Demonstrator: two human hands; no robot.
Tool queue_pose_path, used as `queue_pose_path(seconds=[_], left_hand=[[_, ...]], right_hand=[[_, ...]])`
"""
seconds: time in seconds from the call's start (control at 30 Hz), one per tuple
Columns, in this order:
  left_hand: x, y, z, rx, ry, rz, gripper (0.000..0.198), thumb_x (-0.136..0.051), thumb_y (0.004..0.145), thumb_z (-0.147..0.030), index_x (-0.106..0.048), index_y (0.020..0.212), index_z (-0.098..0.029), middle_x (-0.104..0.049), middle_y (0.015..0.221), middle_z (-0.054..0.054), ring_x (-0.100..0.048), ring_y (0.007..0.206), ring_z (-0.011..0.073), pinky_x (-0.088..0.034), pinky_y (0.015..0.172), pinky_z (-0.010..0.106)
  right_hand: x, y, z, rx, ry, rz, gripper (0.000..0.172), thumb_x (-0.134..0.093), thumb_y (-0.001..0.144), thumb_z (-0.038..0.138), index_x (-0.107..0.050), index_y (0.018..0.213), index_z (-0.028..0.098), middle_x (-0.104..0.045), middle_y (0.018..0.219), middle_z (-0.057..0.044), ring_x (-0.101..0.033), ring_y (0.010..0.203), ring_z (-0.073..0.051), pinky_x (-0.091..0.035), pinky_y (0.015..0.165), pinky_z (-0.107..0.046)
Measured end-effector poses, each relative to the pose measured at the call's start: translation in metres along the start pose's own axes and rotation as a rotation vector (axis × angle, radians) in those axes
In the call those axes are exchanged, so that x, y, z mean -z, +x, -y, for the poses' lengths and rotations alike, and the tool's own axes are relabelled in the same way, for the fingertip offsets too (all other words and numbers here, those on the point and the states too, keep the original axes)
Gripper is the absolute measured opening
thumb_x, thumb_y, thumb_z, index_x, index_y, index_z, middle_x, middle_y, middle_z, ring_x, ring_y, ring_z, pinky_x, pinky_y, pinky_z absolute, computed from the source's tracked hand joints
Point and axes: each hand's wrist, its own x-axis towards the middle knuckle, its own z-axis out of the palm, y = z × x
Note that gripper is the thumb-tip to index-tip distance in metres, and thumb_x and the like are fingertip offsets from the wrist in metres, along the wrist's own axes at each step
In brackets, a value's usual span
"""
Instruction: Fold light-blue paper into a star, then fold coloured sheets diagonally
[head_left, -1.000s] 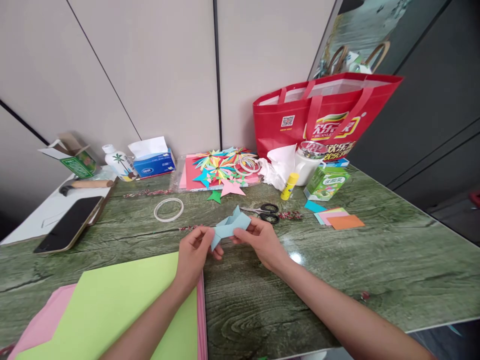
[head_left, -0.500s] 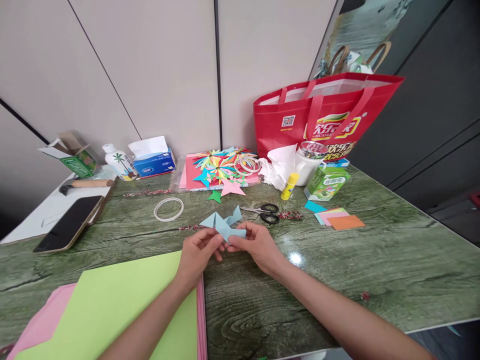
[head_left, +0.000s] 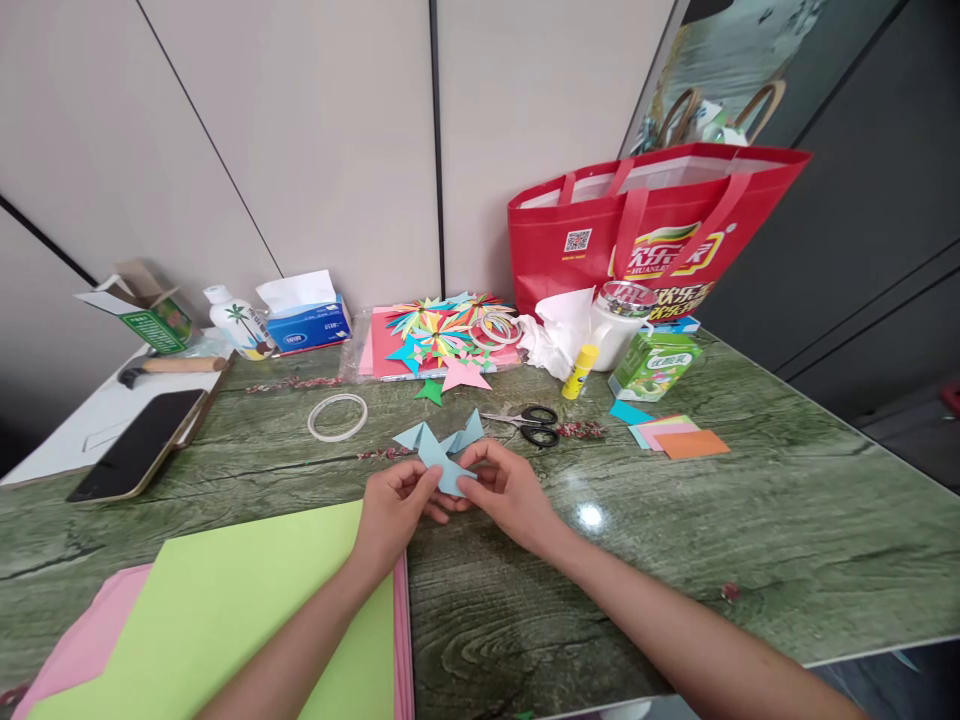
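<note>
A folded piece of light blue paper (head_left: 442,460) with several pointed flaps is held between both hands above the table. My left hand (head_left: 397,508) pinches its lower left edge, thumb on top and fingers curled underneath. With thumb and fingers, my right hand (head_left: 511,493) grips the right side of the same paper. Part of its underside is hidden by the fingers. Just beyond the paper lie scissors (head_left: 534,424) with black handles. Farther back, a green paper star (head_left: 430,391) and a pink paper star (head_left: 466,375) rest on the table.
Green and pink paper sheets (head_left: 247,610) lie under my left forearm. A roll of tape (head_left: 337,418), a phone (head_left: 139,446), a glue stick (head_left: 580,372), a milk carton (head_left: 654,366) and small paper slips (head_left: 694,445) surround the work. A red bag (head_left: 570,270) stands behind.
The blue paper has turned and tilted slightly to the left in my hands. My right hand has shifted a little left, its fingers now further over the paper.
</note>
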Motion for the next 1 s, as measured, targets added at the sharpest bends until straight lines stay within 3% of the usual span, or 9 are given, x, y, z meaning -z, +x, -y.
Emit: queue_pose_path(seconds=[0.13,0.23,0.37,0.53,0.73,1.0], left_hand=[[0.002,0.002,0.001,0.014,-0.032,-0.022,0.026,-0.066,0.07,-0.037,-0.058,0.064,-0.013,-0.066,0.056,0.004,-0.066,0.057,0.0197,-0.053,0.048,0.025],[0.004,0.004,0.002,0.035,-0.079,-0.026,0.027,-0.067,0.068,-0.037,-0.057,0.065,-0.013,-0.067,0.058,0.003,-0.068,0.061,0.0213,-0.055,0.051,0.026],[0.007,0.005,0.003,0.088,-0.155,0.009,0.027,-0.069,0.066,-0.038,-0.057,0.068,-0.014,-0.069,0.063,0.002,-0.068,0.063,0.0207,-0.057,0.056,0.028],[0.01,0.005,0.005,0.141,-0.219,0.099,0.028,-0.073,0.064,-0.032,-0.063,0.079,-0.011,-0.071,0.072,0.003,-0.068,0.067,0.016,-0.056,0.07,0.027],[0.012,0.006,0.003,0.176,-0.202,0.103,0.027,-0.076,0.06,-0.029,-0.063,0.076,-0.011,-0.071,0.071,0.005,-0.067,0.068,0.0177,-0.056,0.068,0.029],[0.016,0.007,0.003,0.19,-0.213,0.109,0.028,-0.077,0.059,-0.029,-0.063,0.075,-0.01,-0.072,0.072,0.007,-0.067,0.068,0.0184,-0.056,0.069,0.03]], right_hand=[[0.003,-0.001,0.0,0.204,-0.254,0.014,0.013,-0.05,0.078,0.016,-0.057,0.088,0.021,-0.056,0.078,-0.001,-0.056,0.067,-0.013,-0.048,0.059,-0.024],[0.005,-0.001,-0.001,0.359,-0.404,0.033,0.026,-0.042,0.08,0.007,-0.064,0.087,0.02,-0.057,0.086,-0.005,-0.054,0.072,-0.013,-0.046,0.061,-0.024],[0.009,0.001,-0.005,0.459,-0.5,0.085,0.04,-0.036,0.077,-0.001,-0.064,0.095,0.021,-0.055,0.088,-0.005,-0.054,0.077,-0.014,-0.045,0.067,-0.026],[0.013,0.003,-0.007,0.526,-0.588,0.074,0.039,-0.041,0.074,-0.002,-0.066,0.091,0.023,-0.053,0.085,-0.004,-0.052,0.074,-0.014,-0.042,0.064,-0.024],[0.016,0.004,-0.008,0.538,-0.663,0.085,0.034,-0.043,0.074,-0.002,-0.065,0.085,0.022,-0.052,0.088,-0.004,-0.051,0.07,-0.012,-0.039,0.057,-0.021],[0.019,0.006,-0.005,0.619,-0.739,0.122,0.029,-0.046,0.077,0.003,-0.063,0.089,0.022,-0.052,0.093,-0.005,-0.054,0.08,-0.014,-0.044,0.068,-0.025]])
